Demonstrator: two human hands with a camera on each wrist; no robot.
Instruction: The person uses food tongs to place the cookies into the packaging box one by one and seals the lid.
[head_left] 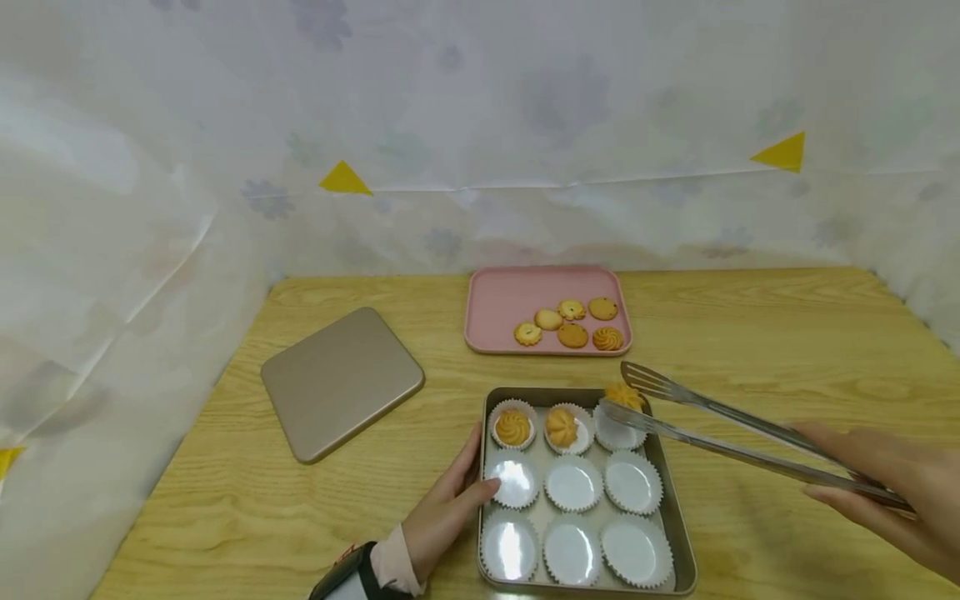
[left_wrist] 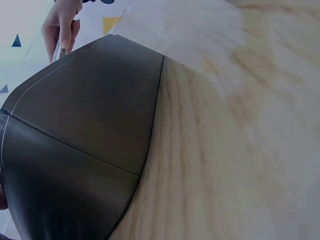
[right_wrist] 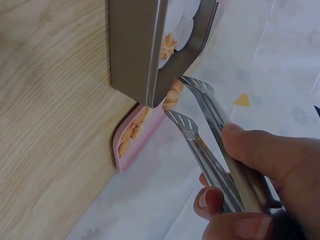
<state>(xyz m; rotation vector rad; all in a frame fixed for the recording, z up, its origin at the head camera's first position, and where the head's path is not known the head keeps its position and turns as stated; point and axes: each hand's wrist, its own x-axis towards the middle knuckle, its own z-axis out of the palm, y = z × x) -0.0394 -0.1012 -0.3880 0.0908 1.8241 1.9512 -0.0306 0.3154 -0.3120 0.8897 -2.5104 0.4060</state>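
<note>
My left hand point(head_left: 442, 517) holds the left side of a square metal baking tin point(head_left: 678, 533), thumb over the rim. Rows of white paper cups point(head_left: 572, 483) fill the tin. A swirled cookie point(head_left: 513, 427) lies in the far left cup, and a ridged cookie point(head_left: 561, 427) in the middle one beside it. My right hand point(head_left: 892, 479) grips metal tongs point(head_left: 750, 455). Their slotted tips are on either side of a third cookie point(head_left: 624, 395) at the far right cup. The right wrist view shows this cookie point(right_wrist: 173, 95) by the tin's corner, partly hidden behind it.
Behind the tin, a pink tray point(head_left: 495, 304) bears several cookies point(head_left: 573, 335) toward its right side. A flat bronze lid point(head_left: 341, 383) lies to the left on the wooden table point(head_left: 187, 517). Pale patterned sheeting point(head_left: 480, 100) with yellow triangles stands around the table.
</note>
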